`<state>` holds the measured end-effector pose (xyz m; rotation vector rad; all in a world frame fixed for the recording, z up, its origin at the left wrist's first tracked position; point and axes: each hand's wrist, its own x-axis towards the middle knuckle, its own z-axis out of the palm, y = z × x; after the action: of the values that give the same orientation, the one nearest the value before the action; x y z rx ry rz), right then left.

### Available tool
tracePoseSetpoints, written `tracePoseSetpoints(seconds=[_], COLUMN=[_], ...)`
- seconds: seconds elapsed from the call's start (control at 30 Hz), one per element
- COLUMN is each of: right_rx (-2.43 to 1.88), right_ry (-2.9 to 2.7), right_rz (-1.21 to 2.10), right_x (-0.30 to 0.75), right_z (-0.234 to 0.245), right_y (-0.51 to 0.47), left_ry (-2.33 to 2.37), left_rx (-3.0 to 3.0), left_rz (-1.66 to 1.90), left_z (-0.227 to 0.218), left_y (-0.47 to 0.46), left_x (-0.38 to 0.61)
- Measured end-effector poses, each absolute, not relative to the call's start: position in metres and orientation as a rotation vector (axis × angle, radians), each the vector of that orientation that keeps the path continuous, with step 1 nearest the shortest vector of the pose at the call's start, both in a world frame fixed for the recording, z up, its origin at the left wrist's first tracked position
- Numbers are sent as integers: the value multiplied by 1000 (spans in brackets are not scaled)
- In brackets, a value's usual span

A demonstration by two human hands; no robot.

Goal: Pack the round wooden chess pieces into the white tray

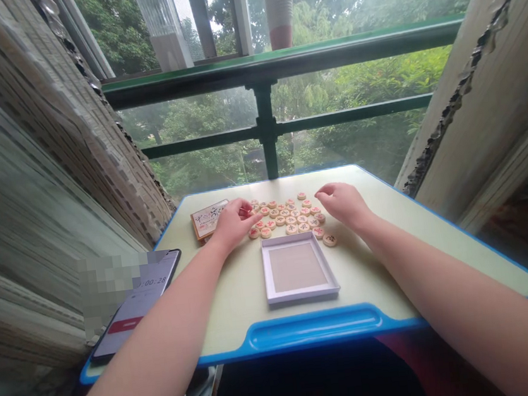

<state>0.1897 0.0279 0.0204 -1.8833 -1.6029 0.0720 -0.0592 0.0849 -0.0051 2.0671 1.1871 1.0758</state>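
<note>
Xiangqi pieces [291, 220], round and wooden with red and dark characters, lie in a loose cluster at the middle of the table. At the cluster's left side is my left hand [233, 222], its fingers and thumb apart, the thumb reaching over the pieces. My right hand [343, 201] rests just right of the cluster with its fingers bent and close together; whatever may be between them is hidden. In front of the pieces lies a shallow white box tray [267, 280] with nothing inside. A printed box lid [202, 221] sits beside my left hand, partly covered by it.
The pale table [388, 279] has a blue rim with a moulded pen groove [314, 329] at the front. A phone [136, 308] showing a timer lies at the left edge, partly behind my left forearm. Curtains [106, 114] flank both sides; a green railing [265, 121] stands beyond.
</note>
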Motion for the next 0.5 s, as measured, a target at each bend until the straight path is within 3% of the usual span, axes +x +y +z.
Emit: tracePoseSetpoints(seconds=[0.5], right_rx=[-1849], right_ry=[-1731], right_rz=[129], right_x=[189], right_z=[17], right_y=[30], left_ry=[1133], left_rx=[2148], left_rz=[1137], left_z=[4], left_y=[68], left_x=[-50])
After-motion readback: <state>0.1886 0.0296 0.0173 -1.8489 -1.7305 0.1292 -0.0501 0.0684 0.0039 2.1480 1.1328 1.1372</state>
